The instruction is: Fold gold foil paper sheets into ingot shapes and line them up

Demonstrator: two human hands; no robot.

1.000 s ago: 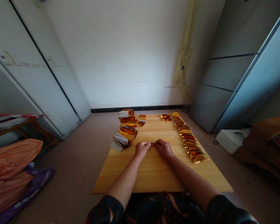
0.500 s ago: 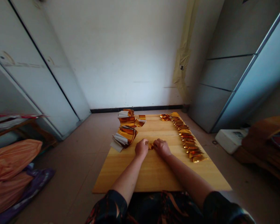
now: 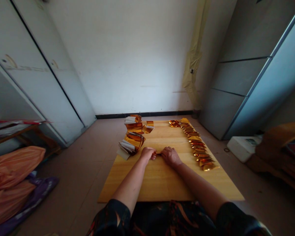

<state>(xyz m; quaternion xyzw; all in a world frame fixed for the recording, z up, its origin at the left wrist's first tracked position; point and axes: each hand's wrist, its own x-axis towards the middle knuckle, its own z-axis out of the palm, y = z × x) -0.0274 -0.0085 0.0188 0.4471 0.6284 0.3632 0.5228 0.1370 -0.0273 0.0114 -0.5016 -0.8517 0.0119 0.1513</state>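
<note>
**Strip of gold foil paper (image 3: 158,154) bridges a narrow gap**

At the left edge of the wooden board (image 3: 127,186) lie fanned bundles of foil sheets (image 3: 137,139), coppery gold on one face and pale grey on the other. Just right of them, the left hand (image 3: 148,153) is closed, thumb and curled fingers pinching one end of the strip. The strip lies between the hands near the board's middle, thin and dark amber (too small here to make out its creases), with little shine. The right hand (image 3: 171,155) is bent palm-down, its fingertips gathered closely on the other end. Farther right, well apart from it, a row of folded foil pieces (image 3: 199,149) overlaps along the board's edge, bright gold and pointed.
</note>
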